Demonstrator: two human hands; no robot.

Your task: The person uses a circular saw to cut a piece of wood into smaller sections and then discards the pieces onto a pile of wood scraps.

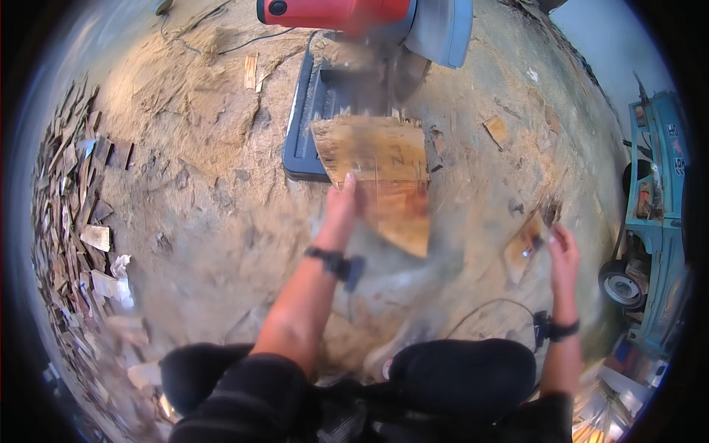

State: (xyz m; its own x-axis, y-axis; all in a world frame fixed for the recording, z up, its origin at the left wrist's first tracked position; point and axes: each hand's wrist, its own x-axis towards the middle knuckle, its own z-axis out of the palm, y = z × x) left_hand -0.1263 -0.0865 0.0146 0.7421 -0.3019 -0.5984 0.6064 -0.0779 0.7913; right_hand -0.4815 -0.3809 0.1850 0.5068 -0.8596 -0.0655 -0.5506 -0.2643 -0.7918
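Note:
My left hand grips the lower left edge of a flat wooden board, thumb on top. The board has a curved side, a jagged far edge and a darker near part. Its far end lies over the black base of a red power saw, close to the blurred round blade. Off to the right, my right hand has its fingers bent at the edge of a small wooden offcut, which looks pinched at its side and is smeared by motion.
Sawdust covers the ground. A long heap of wood scraps runs along the left. At the right stands a blue-green wheeled cart. Another offcut lies right of the saw. A thin cable curves near my right knee.

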